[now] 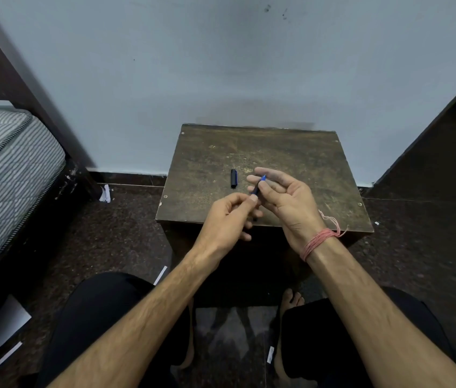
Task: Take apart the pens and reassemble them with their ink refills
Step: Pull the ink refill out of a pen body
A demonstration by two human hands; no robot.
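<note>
A dark blue pen body (257, 189) is held above the near half of a small worn wooden table (291, 158). My left hand (229, 217) pinches its lower end between thumb and forefinger. My right hand (285, 197), palm up, pinches the upper part near the blue tip with its thumb. A dark pen cap (234, 178) with a blue clip lies alone on the table just left of the hands. No loose refill is visible.
The table stands against a pale blue wall. A bed with a striped mattress (6, 175) is at the left, a dark cabinet (450, 152) at the right. Paper scraps (105, 194) lie on the dark floor. My knees and bare feet sit below the table.
</note>
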